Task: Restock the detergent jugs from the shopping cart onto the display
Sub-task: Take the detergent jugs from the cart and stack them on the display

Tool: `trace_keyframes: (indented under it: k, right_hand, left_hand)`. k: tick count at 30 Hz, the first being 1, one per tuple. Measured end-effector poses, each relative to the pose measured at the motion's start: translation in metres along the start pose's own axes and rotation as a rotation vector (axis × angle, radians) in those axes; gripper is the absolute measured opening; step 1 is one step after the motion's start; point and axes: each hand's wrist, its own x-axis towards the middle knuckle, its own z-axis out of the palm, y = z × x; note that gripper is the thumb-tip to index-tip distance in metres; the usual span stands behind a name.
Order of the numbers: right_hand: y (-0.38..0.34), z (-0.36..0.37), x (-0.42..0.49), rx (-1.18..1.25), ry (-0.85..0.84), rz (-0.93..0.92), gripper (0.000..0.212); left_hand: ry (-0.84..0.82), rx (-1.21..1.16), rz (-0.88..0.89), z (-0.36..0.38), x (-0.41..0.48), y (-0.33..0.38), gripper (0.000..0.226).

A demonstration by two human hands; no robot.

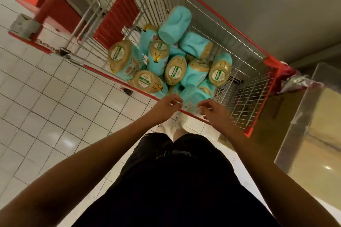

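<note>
While jugs (pixel 176 69) lie heaped in the cart (pixel 247 88), left hand (pixel 166 105) and right hand (pixel 212 110) hover at its near rim, fingers loosely curled, empty. Pick-up stage; next, a firm grasp of one.

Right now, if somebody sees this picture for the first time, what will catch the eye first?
First comes the pile of turquoise detergent jugs with gold labels, lying in disorder inside the red-rimmed wire shopping cart at the centre of the view. Just below, the left hand and the right hand reach toward the cart's near rim, fingers loosely curled, apparently holding nothing.
</note>
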Motion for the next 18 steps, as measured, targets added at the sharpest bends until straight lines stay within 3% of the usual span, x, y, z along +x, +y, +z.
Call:
trace_keyframes:
  k: [6, 14, 18]
  right_hand:
    - [0.014, -0.009, 0.073, -0.127, -0.050, 0.003, 0.014]
    - [0.040, -0.010, 0.163, -0.210, -0.053, 0.116, 0.025]
    - [0.059, -0.008, 0.198, -0.275, -0.085, 0.142, 0.015]
  left_hand:
    - [-0.097, 0.167, -0.066, 0.030, 0.078, 0.004, 0.021]
    - [-0.084, 0.064, -0.314, 0.044, 0.146, -0.016, 0.024]
    - [-0.109, 0.017, -0.366, 0.044, 0.162, -0.021, 0.013]
